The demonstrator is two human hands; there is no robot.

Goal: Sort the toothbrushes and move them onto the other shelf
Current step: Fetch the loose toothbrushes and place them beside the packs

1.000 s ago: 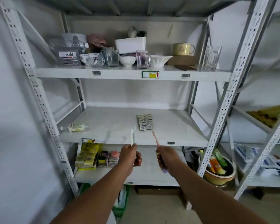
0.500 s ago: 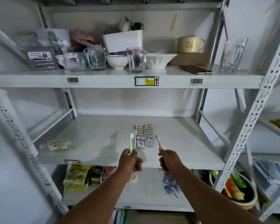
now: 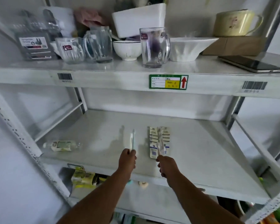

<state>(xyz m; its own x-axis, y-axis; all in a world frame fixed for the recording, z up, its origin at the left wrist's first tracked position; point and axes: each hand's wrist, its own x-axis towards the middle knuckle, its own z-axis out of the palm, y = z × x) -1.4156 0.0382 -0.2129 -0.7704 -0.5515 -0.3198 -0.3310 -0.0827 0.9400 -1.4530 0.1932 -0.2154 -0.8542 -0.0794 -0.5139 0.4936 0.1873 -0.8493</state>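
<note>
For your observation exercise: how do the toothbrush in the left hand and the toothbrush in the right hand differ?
The white and light-blue toothbrush in the left hand stands nearly upright over bare shelf; the pale pinkish toothbrush in the right hand leans left and overlaps the packaged strips. The left one looks broader, the right one slimmer and blurred. Both are gripped at the lower handle, heads upward.

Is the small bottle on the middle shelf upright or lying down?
Lying down. The bottle rests on its side on the middle shelf, long axis running left to right, label facing up.
</note>
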